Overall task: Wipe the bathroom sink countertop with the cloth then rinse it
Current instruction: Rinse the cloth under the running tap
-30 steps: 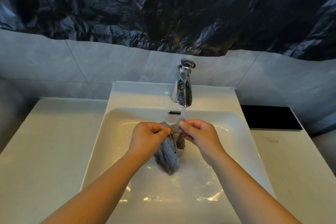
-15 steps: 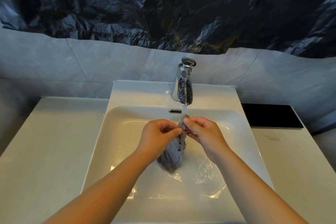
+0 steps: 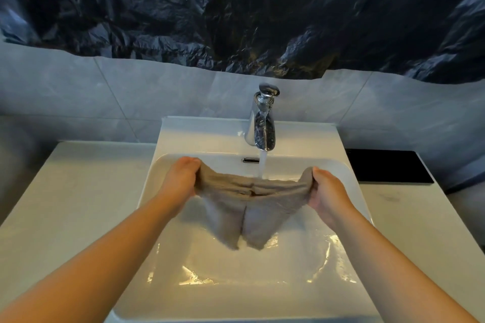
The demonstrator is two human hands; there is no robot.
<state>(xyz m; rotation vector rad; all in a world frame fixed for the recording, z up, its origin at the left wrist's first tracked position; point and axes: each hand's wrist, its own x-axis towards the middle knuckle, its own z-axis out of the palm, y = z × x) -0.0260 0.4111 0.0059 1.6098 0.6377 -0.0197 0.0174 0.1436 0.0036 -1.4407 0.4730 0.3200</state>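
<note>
Over the sink [image 3: 262,270], forearms reaching forward, now well apart instead of close together. Left hand [image 3: 181,178] and right hand [image 3: 325,191] each curled tightly around one end of the cloth [image 3: 249,196]. No longer bunched but stretched wide, lower part hanging into the basin. Probably the rinsing stage, with more fabric exposed. Farther back, water stream [image 3: 263,168] from the faucet [image 3: 263,123] landing on the cloth's top edge.
</note>
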